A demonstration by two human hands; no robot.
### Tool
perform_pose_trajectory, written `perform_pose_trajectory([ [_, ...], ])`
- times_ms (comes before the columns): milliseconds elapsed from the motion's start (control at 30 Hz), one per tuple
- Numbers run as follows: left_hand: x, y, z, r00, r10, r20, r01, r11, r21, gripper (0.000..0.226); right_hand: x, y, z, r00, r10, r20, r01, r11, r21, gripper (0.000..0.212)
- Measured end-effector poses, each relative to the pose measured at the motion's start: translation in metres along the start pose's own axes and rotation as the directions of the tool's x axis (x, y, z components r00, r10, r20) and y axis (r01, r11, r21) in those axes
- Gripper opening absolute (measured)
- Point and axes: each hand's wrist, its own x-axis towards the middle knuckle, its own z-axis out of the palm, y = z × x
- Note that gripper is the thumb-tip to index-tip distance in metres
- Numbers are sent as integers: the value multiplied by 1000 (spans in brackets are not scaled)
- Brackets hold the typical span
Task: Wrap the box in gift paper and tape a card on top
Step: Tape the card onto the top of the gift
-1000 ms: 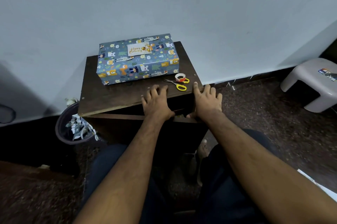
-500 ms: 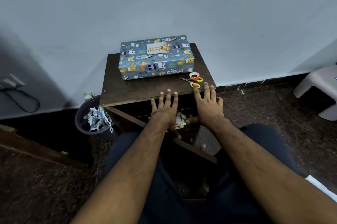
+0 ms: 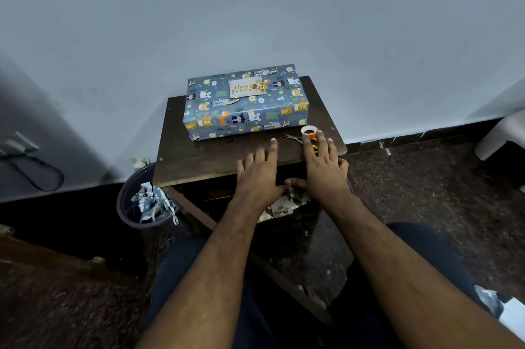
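Note:
The box, wrapped in blue animal-print gift paper, lies on the back half of a small dark wooden table. A "Happy Birthday" card sits flat on the box top. My left hand hovers over the table's front edge, fingers straight, holding nothing. My right hand reaches beside it, fingers spread over the yellow-handled scissors. Just past its fingertips is a small tape roll.
A dark bin with paper scraps stands on the floor left of the table. More printed paper shows on a shelf under the tabletop. A grey plastic stool is at the right edge, a wall close behind.
Both hands have moved forward from the table's front edge onto the tabletop. My right hand now covers the scissors' handles. The view has shifted, so the table sits further right.

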Motion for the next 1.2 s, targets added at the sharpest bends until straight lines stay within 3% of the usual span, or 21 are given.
perform_pose_trajectory([
  [233,26,-3,-5,999,19,-50,-18,1000,16,97,39,1,-12,991,-6,-135,23,992,124,61],
  [500,35,1,-9,997,-27,-67,22,997,-71,92,76,11,-13,988,-14,-152,38,987,154,31],
  [700,36,5,-6,984,-57,-170,4,954,-301,78,78,15,-18,965,-7,-261,66,973,221,16],
  [767,38,8,-8,974,-130,-184,16,853,-521,69,74,12,-23,952,-3,-305,117,927,355,13],
  [800,38,9,-10,972,-175,-160,26,749,-662,63,69,9,-25,946,-16,-323,157,895,417,12],
  [900,34,13,-16,979,-202,-6,54,288,-956,42,52,-1,-27,932,-94,-350,264,838,477,9],
  [967,28,15,-19,982,-178,59,77,98,-992,32,41,-8,-22,929,-130,-345,290,835,467,9],
  [1100,24,12,-16,944,-305,129,124,-36,-992,22,34,-18,-19,947,-193,-259,299,824,481,19],
  [1200,26,4,-15,908,-387,162,173,-7,-985,34,35,-17,-21,954,-243,-176,299,807,509,39],
])
